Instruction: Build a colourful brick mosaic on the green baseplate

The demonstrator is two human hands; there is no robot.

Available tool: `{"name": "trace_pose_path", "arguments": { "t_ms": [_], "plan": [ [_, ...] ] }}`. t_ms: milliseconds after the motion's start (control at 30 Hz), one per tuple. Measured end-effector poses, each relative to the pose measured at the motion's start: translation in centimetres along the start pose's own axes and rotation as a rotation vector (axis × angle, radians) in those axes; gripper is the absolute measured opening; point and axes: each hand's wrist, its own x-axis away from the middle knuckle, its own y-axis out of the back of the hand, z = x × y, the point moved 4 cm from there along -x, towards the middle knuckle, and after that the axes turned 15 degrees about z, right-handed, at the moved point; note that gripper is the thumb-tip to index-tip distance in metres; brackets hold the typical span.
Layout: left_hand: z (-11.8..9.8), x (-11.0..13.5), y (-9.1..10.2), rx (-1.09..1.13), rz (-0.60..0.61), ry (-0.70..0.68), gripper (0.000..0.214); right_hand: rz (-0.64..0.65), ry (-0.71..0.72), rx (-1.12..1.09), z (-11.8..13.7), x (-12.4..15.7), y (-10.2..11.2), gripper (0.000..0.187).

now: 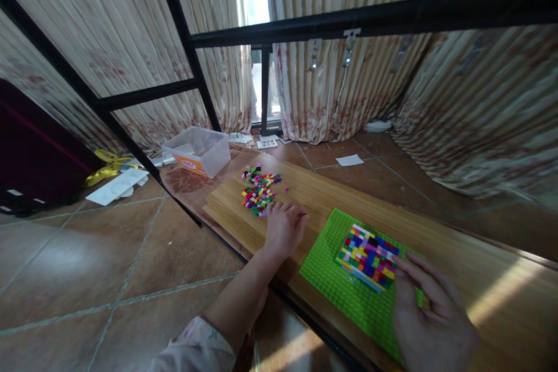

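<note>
A rectangular block of multicoloured building bricks (368,253) stands on a green studded baseplate (322,264). My right hand (431,308) is at the block's right end, its thumb and fingertips closed against the edge there. Further left, my left hand (285,224) reaches palm down to the near right side of a heap of small loose bricks (259,192). Its fingers are curled, and the back of the hand hides whatever may be between the fingertips. One pink brick (286,189) lies just apart from the heap.
Everything rests on a long wooden board (314,186). A clear plastic bin (200,148) stands past its far left end. Black metal bars (279,29) cross in front of the curtains (340,87). Papers (117,186) and a yellow ribbon-like item (108,165) lie on the tiled floor.
</note>
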Motion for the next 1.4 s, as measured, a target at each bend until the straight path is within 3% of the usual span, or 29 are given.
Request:
{"name": "trace_pose_path", "arguments": {
  "t_ms": [133, 267, 400, 600, 800, 1100, 1300, 1400],
  "plan": [
    [-1.3, 0.5, -0.1, 0.45, -0.053, -0.156, 0.012, -0.007, 0.021, -0.051, 0.3, 0.0, -0.4, 0.025],
    [-3.7, 1.4, -1.0, 0.727, 0.053, -0.231, 0.014, -0.022, 0.07, -0.103, 1.0, -0.1, -0.7, 0.019],
    [-5.5, 1.9, -2.1, 0.936, 0.183, -0.182, 0.018, 0.007, 0.125, -0.161, 1.9, -0.1, -1.1, 0.017],
    [-6.6, 2.0, -2.8, 1.225, 0.369, -0.104, 0.027, 0.125, 0.174, -0.2, 2.7, -0.3, -1.7, 0.023],
    [-7.2, 2.0, -3.2, 1.293, 0.458, -0.104, 0.027, 0.192, 0.235, -0.16, 3.1, -0.6, -1.9, 0.024],
    [-7.1, 2.2, -3.5, 1.239, 0.469, -0.089, 0.034, 0.17, 0.188, -0.163, 2.9, -1.0, -1.7, 0.015],
    [-4.7, 1.7, -3.9, 1.1, 0.301, 0.069, 0.021, 0.001, 0.04, -0.136, 0.8, -1.8, -0.2, 0.018],
    [-3.6, 1.5, -4.6, 0.974, 0.291, 0.124, 0.016, 0.033, 0.034, -0.115, 0.5, -1.9, -0.3, 0.018]
  ]
}}
